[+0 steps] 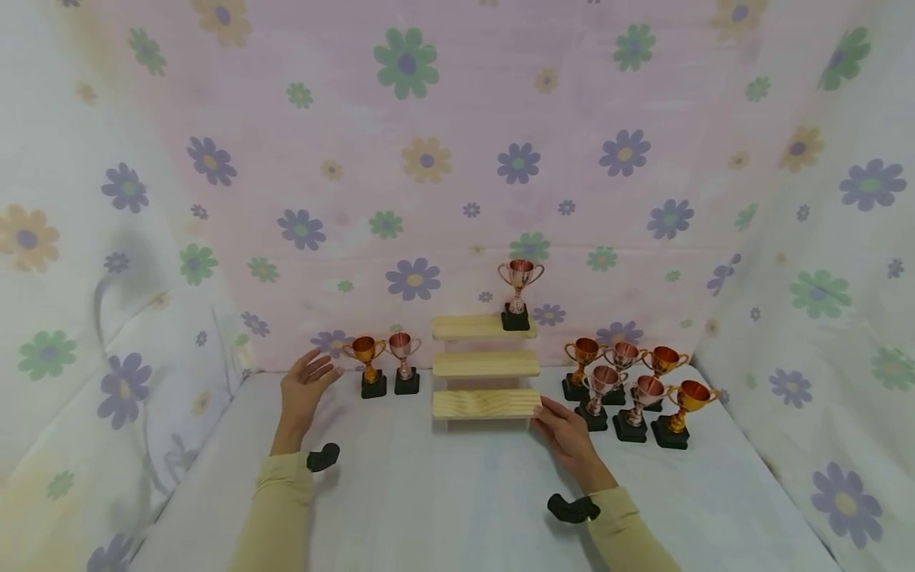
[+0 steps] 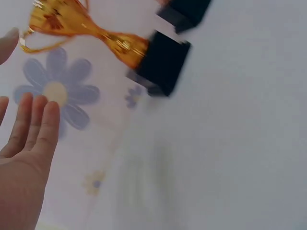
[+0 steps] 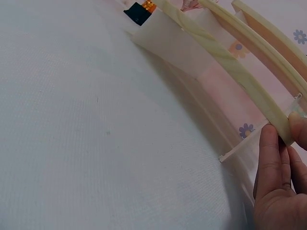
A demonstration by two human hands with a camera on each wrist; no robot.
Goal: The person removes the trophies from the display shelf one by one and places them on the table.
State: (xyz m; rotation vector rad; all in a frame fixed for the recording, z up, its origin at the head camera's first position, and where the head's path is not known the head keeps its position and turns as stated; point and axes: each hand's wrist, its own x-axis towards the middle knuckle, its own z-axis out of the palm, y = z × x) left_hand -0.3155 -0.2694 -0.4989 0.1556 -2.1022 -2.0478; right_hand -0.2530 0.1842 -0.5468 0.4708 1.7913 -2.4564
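A three-step wooden stand (image 1: 486, 403) is in the middle of the table, with a rose-gold trophy (image 1: 518, 294) upright at the right end of its top step. My right hand (image 1: 568, 437) pinches the right end of the lowest step (image 3: 240, 79), thumb above and fingers below. To the left, a gold trophy (image 1: 368, 365) and a rose-gold trophy (image 1: 405, 364) stand side by side. My left hand (image 1: 306, 391) is just left of the gold trophy, its fingers extended and apart from it. In the left wrist view the gold trophy (image 2: 120, 45) shows close to that hand.
Several gold and rose-gold trophies (image 1: 632, 405) stand grouped on black bases to the right of the stand. A white cloth (image 1: 400, 500) covers the table. Flower-printed fabric (image 1: 457, 119) hangs behind and at both sides.
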